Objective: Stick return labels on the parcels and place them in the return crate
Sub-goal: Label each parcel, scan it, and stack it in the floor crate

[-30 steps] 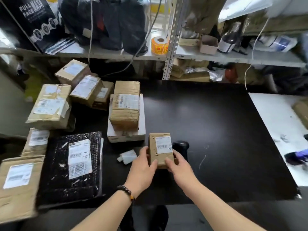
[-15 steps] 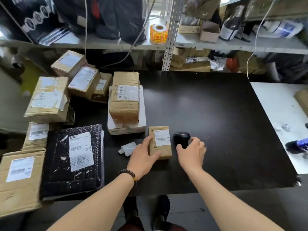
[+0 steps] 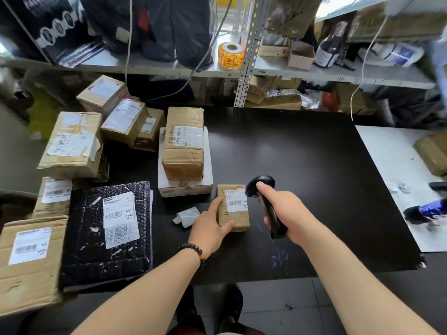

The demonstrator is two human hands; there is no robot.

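A small brown parcel (image 3: 233,209) with a white barcode label lies on the black table (image 3: 314,177). My left hand (image 3: 210,226) grips its left side and near corner. My right hand (image 3: 287,213) holds a black handheld barcode scanner (image 3: 264,199) just right of the parcel, its head tilted over the label. A crumpled white label backing (image 3: 187,216) lies left of my left hand. No crate is in view.
Labelled parcels crowd the table's left: a brown box on a white box (image 3: 185,153), a black bubble mailer (image 3: 108,233), several cardboard boxes (image 3: 72,146). A yellow label roll (image 3: 231,55) sits on the shelf behind. A white table (image 3: 391,170) adjoins on the right.
My right hand left the parcel, closed on the scanner lying beside it and lifted it up over the label. My left hand stayed on the parcel.
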